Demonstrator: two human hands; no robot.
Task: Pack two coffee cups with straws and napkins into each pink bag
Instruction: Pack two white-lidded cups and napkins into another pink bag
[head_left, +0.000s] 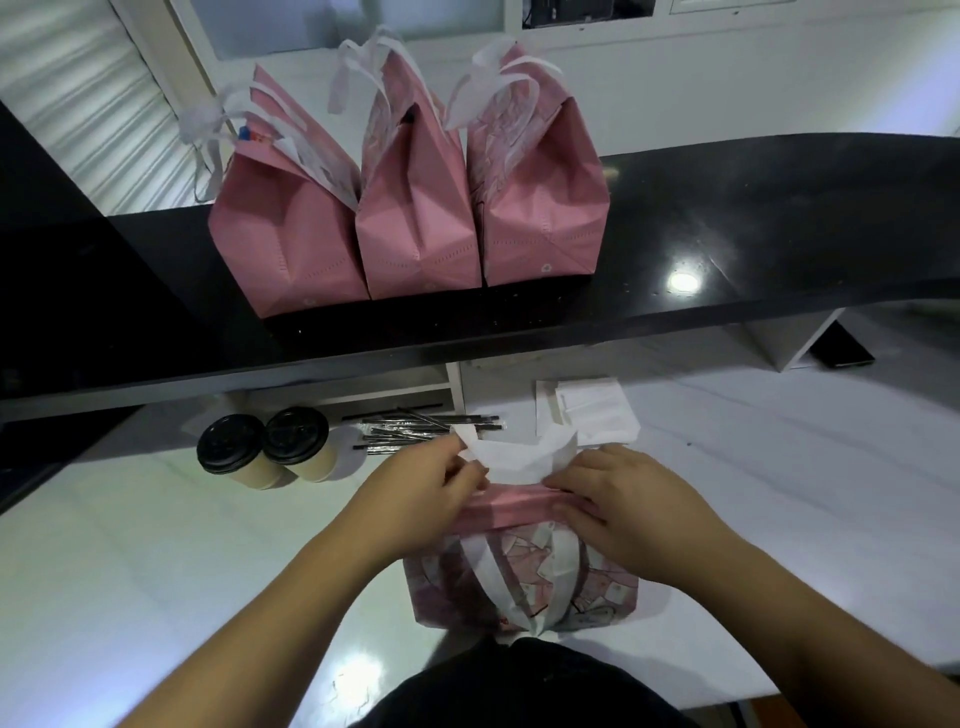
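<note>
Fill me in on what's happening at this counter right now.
A person is packing takeaway drinks into pink bags. Both hands, left hand and right hand, are at the top of a patterned pink bag on the white counter, gathering its white handles. Three pink bags stand in a row on the black shelf behind. Two lidded coffee cups, a pile of straws and napkins lie on the counter.
</note>
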